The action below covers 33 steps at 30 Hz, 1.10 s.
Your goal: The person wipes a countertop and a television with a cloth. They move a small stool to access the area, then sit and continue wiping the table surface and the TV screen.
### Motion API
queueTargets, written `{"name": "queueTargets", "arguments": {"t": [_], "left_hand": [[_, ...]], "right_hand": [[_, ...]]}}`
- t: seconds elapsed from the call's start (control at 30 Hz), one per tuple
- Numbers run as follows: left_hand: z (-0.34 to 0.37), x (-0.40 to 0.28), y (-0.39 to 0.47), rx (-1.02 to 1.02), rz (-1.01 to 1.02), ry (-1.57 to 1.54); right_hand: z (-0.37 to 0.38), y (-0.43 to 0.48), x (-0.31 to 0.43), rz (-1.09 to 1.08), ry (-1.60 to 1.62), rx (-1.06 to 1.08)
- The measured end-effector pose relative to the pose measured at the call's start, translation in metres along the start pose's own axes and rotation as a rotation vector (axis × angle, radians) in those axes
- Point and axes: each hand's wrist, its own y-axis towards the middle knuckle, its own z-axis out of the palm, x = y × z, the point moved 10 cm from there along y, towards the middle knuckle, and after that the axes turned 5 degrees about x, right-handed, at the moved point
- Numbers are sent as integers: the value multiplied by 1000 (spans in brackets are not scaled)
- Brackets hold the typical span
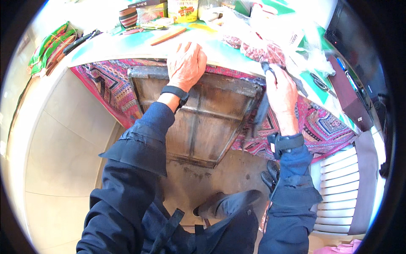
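A dark-framed wooden panel (209, 117) stands tilted against the table, over a patterned pink and purple cloth (108, 85). My left hand (186, 65), with a black band on its wrist, has its fingers curled over the panel's top edge; whether it grips the frame or the table edge is hidden. To the right, my right hand (281, 92) is closed on a dark cloth strip (262, 108), which hangs down beside the panel and looks blurred. Just beyond that hand lies a clear plastic bag of reddish pieces (263, 52) on the table.
On the tabletop (127, 47) are a wooden stick (168, 36), a striped cup (128, 17), a yellow packet (183, 11) and scissors (319, 82). Green packets (52, 47) lie at the left. A white slatted seat (337, 187) stands at the right, with black shoes (271, 176) on the floor.
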Motion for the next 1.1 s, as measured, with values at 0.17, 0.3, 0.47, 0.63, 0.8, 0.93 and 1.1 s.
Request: {"name": "queueTargets", "arguments": {"t": [0.17,0.3,0.47,0.63,0.8,0.93,1.1], "left_hand": [[3,4,-1,-13,10,25],[5,6,-3,27,-44,108],[7,1,2,83,-13,42],[3,-1,2,73,64,-13],[-25,-10,1,111,29,-147],[-56,-53,-34,151,16,-551],[-14,-66,-82,148,-497,-1386]], "right_hand": [[28,7,47,-122,81,-33],[43,13,63,-82,79,-66],[52,19,64,-2,352,-21],[47,13,37,200,746,-7],[16,18,47,155,761,-93],[37,-2,80,357,1503,137],[43,-12,119,238,1266,282]]}}
